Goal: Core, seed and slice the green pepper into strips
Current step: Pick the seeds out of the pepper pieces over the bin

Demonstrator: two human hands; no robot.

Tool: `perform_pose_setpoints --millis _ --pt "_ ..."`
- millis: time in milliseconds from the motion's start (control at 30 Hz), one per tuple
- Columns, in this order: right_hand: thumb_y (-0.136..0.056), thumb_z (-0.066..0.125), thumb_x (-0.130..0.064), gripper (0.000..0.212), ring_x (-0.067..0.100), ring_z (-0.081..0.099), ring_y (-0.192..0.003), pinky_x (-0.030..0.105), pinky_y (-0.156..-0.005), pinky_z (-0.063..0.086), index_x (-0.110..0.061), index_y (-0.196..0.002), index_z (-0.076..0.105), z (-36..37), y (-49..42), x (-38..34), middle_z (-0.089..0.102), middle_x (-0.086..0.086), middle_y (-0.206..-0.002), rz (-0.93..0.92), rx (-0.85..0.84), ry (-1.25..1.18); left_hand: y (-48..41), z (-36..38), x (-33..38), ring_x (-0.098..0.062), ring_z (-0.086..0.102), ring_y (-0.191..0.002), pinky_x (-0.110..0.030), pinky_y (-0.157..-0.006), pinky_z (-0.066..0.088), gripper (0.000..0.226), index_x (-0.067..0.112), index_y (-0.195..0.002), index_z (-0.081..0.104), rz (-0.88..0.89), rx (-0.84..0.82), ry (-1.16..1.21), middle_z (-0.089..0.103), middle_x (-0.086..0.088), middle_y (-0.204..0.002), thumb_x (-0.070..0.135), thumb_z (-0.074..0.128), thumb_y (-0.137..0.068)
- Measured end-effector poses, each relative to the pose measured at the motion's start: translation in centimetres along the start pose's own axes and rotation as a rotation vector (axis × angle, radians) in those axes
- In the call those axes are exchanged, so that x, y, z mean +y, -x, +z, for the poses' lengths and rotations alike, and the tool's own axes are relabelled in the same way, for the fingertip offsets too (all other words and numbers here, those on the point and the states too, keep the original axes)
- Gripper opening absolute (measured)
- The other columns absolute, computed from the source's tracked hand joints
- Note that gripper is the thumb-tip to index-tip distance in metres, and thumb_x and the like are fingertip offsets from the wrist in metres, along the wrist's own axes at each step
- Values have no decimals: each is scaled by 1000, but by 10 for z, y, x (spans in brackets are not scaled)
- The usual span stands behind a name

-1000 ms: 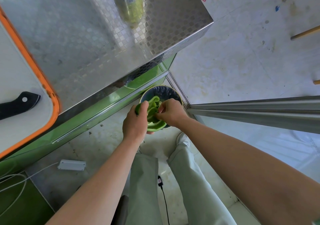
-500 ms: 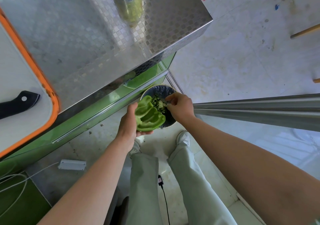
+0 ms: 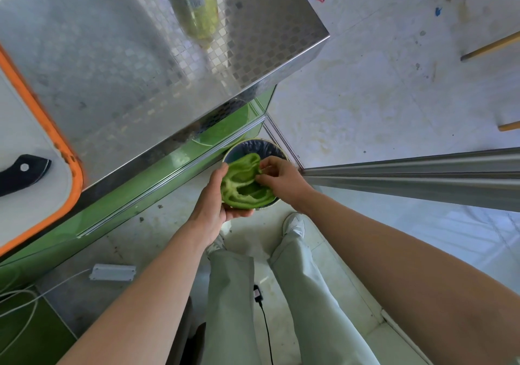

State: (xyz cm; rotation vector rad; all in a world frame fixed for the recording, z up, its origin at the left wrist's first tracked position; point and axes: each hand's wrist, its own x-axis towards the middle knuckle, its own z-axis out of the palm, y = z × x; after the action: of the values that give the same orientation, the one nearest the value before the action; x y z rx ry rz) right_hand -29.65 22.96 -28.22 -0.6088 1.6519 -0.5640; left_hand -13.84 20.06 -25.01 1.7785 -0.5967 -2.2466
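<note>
Below the right end of the bench's front edge, the hollow, cut-open green pepper (image 3: pixel 243 186) is held in the air over a round, dark-lined waste bin (image 3: pixel 254 145) that stands on the floor. The left hand (image 3: pixel 209 207) cradles the green pepper from underneath and from its left side. Its fingers are curled under the skin and its thumb lies along the upper left rim, so the cut face is turned up toward the camera. The right hand (image 3: pixel 282 180) comes in from the right with its fingers (image 3: pixel 263 177) bent and drawn together, pinching at the pale inner flesh on the pepper's right edge. What sits between the fingertips is too small to tell. The pepper covers most of the bin's mouth.

On the patterned stainless steel bench (image 3: pixel 118 66), near its left edge, lies a white cutting board with an orange rim (image 3: pixel 60 142), with a black-handled knife (image 3: pixel 24 172) on it. A yellow-green bottle (image 3: pixel 197 7) stands at the far edge. A grey metal rail (image 3: pixel 408 180) runs off to the right just beside the bin. A white power adapter (image 3: pixel 112 272) lies on the floor under the left forearm.
</note>
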Motion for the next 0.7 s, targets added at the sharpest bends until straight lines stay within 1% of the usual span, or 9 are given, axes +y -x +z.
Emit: perform_pose_setpoints --millis 100,167,200,267,367,433,500,567,700 --pt "-87 64 -5 18 27 63 -84 38 -76 56 -20 -85 54 3 -4 3 63 6 -86 59 171 -28 -1 -1 -4 -25 67 -95 -35 -79 57 47 10 -123 56 56 -46 -69 67 -14 -111 39 65 -87" --pt "-86 65 -5 20 29 65 -88 44 -83 56 -20 -83 52 8 -4 5 62 5 -85 86 212 -31 -2 2 -6 -26 60 -113 -41 -98 50 37 11 -130 47 64 -50 -88 61 -11 -123 22 56 -96" --pt "-86 65 -6 19 30 66 -90 46 -83 57 -20 -83 53 10 -4 5 63 6 -86 89 208 -45 -2 5 -6 -27 58 -116 -43 -99 49 33 10 -132 43 60 -36 -30 59 -12 -125 12 49 -99" --pt "-85 66 -12 12 28 67 -90 45 -82 57 -18 -90 57 14 -2 3 66 6 -91 70 181 -64 -4 7 -5 -33 60 -113 -43 -88 56 35 3 -134 39 53 5 98 59 -19 -122 3 41 -99" --pt "-84 66 -21 29 12 61 -88 23 -76 50 -14 -111 58 13 6 -4 63 -1 -99 -119 326 123 -6 4 -6 -37 62 -110 -42 -77 61 37 2 -133 37 86 64 81 56 -26 -126 0 35 -96" --pt "-82 67 -19 23 10 56 -80 23 -69 46 -15 -104 61 11 12 -10 59 -5 -94 -358 435 299 -5 3 -6 -34 64 -105 -40 -76 61 36 3 -131 37 111 74 19 55 -26 -127 0 35 -95" --pt "-82 67 -18 15 11 56 -75 27 -68 47 -15 -97 67 12 14 -16 62 -4 -87 -494 314 475 -3 3 -6 -34 64 -103 -37 -75 61 33 4 -129 37 115 56 -39 54 -26 -127 1 35 -96" --pt "-84 67 -24 17 17 61 -82 33 -78 46 -15 -98 71 17 13 -18 68 -1 -90 -499 179 725 -1 6 -5 -31 64 -100 -34 -73 61 33 5 -129 38 127 29 -113 54 -24 -126 3 34 -97" --pt "-89 62 -35 16 20 64 -88 33 -94 32 -25 -96 71 21 9 -29 72 -5 -89 -371 199 954 2 10 -6 -28 66 -98 -32 -69 61 31 10 -127 43 154 47 -223 60 -16 -121 7 34 -97"
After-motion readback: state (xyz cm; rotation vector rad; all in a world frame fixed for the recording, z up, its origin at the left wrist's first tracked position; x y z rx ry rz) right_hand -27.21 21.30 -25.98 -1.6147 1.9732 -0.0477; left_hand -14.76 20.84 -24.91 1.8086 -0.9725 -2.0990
